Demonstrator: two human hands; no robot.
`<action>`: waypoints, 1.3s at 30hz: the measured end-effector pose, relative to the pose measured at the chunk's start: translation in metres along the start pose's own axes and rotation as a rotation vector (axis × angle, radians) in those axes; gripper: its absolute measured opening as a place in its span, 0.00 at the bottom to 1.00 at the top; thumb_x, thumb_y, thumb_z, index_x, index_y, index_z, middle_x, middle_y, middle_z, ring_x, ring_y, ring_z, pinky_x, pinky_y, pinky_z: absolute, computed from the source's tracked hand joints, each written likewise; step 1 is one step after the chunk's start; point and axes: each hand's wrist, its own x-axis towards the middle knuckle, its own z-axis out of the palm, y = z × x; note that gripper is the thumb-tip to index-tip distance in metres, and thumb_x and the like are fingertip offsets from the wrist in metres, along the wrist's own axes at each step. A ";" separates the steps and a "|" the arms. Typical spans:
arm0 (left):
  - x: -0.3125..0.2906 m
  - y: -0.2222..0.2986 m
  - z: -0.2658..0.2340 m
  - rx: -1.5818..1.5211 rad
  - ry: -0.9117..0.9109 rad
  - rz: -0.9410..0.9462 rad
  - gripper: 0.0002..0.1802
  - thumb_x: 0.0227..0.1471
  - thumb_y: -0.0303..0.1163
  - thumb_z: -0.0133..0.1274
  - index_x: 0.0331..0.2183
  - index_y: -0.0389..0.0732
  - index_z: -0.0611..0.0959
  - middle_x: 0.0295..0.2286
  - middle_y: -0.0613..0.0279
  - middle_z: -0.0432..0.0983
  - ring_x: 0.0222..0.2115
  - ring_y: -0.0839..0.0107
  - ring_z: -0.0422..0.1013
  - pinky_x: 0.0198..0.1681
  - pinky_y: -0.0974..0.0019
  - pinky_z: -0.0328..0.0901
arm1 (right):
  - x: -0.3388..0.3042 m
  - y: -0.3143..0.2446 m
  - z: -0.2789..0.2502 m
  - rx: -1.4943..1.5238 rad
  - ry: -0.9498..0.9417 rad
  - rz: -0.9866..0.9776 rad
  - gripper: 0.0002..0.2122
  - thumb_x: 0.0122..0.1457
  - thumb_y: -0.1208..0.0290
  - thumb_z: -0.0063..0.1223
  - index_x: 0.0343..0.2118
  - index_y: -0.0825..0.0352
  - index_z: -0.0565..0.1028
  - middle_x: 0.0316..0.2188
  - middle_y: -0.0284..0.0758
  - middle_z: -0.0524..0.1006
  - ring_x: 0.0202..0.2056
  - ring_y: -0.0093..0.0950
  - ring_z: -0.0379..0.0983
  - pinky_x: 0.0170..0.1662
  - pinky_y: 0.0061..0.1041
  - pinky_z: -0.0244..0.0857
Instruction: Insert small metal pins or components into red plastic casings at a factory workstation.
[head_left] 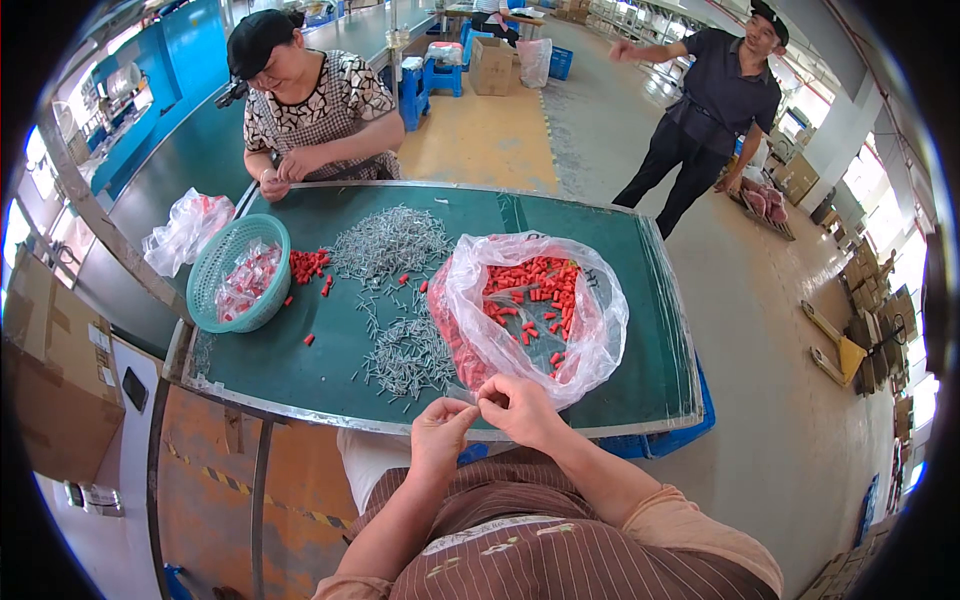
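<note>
At the near edge of the green-topped table [640, 380], my left hand [440, 435] and my right hand [518, 408] meet, fingertips pinched together. Whatever sits between the fingers is too small to make out. Just beyond them stands an open clear plastic bag [600, 345], with red plastic wall plugs [545, 275] inside. To its left lie two heaps of grey metal screws, a near heap [408, 355] and a larger far heap [390, 243]. A small pile of red plugs [308, 264] rests beside the far heap, and a few others are scattered about.
A light green basket [203, 300] of small clear packets stands at the table's left, beside a crumpled plastic bag [185, 235]. Across the table a co-worker [315, 110] works with both hands together. Another person [710, 100] stands at far right. A cardboard box [60, 375] is at left.
</note>
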 end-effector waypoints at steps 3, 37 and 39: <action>-0.003 -0.004 -0.002 -0.060 0.010 -0.001 0.06 0.48 0.25 0.61 0.27 0.38 0.79 0.15 0.75 0.66 0.12 0.87 0.55 0.14 0.78 0.48 | -0.001 0.001 0.003 -0.014 0.005 0.002 0.08 0.53 0.72 0.55 0.32 0.70 0.76 0.23 0.35 0.77 0.26 0.21 0.72 0.31 0.23 0.66; -0.006 0.022 -0.003 -0.120 -0.169 -0.185 0.07 0.54 0.32 0.56 0.34 0.39 0.79 0.16 0.75 0.63 0.12 0.86 0.54 0.13 0.77 0.46 | 0.018 -0.009 -0.032 0.265 -0.238 0.023 0.04 0.55 0.75 0.57 0.33 0.67 0.76 0.22 0.24 0.73 0.22 0.13 0.65 0.24 0.13 0.58; -0.005 0.026 -0.006 -0.114 -0.159 -0.151 0.08 0.54 0.32 0.56 0.35 0.39 0.80 0.17 0.75 0.65 0.12 0.87 0.54 0.14 0.78 0.47 | 0.021 -0.013 -0.032 0.268 -0.286 0.128 0.04 0.55 0.74 0.57 0.31 0.68 0.77 0.26 0.25 0.74 0.29 0.14 0.67 0.33 0.17 0.62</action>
